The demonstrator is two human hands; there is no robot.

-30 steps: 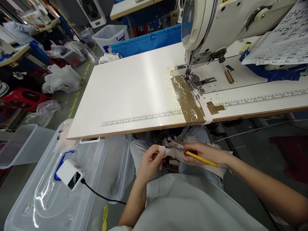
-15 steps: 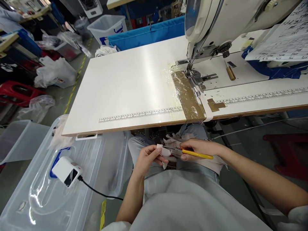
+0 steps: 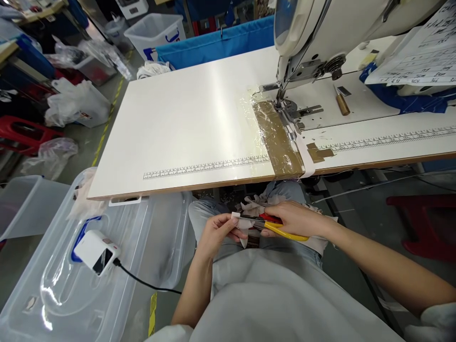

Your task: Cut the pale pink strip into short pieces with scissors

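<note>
Over my lap, my left hand (image 3: 220, 232) pinches a small piece of pale fabric (image 3: 242, 224) between thumb and fingers. My right hand (image 3: 290, 219) grips a pair of scissors (image 3: 285, 232) with one yellow and one red handle. Their blades point left and lie at the fabric, close to my left fingertips. Whether the blades have cut through it I cannot tell. More pale pinkish cloth (image 3: 252, 207) lies crumpled across my thighs, partly hidden by my right hand and forearm.
A white sewing table (image 3: 178, 123) spans the front, its edge just beyond my hands. On it stands a sewing machine (image 3: 320, 38), with a wooden-handled tool (image 3: 342, 103) nearby. At my left, a clear plastic bin (image 3: 53, 285) bears a white device (image 3: 97, 252) with a black cable.
The scissors have shifted left and turned, so the red handle now shows and the blades reach the fabric near my left fingers. My left hand has stayed nearly still.
</note>
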